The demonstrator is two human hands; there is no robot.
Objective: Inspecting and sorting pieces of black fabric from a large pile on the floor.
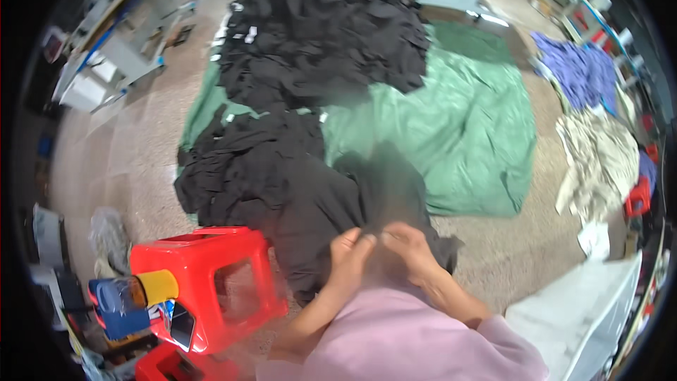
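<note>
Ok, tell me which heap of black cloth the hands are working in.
The near black heap beside the red stool: left hand and right hand pinch its edge. The far black heap lies untouched.

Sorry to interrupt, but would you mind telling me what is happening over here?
A person in a pink top has both hands on a black garment close in front of them: the left hand and right hand pinch its near edge together. More black garments lie heaped on a green sheet on the floor. A red stool stands at their left.
</note>
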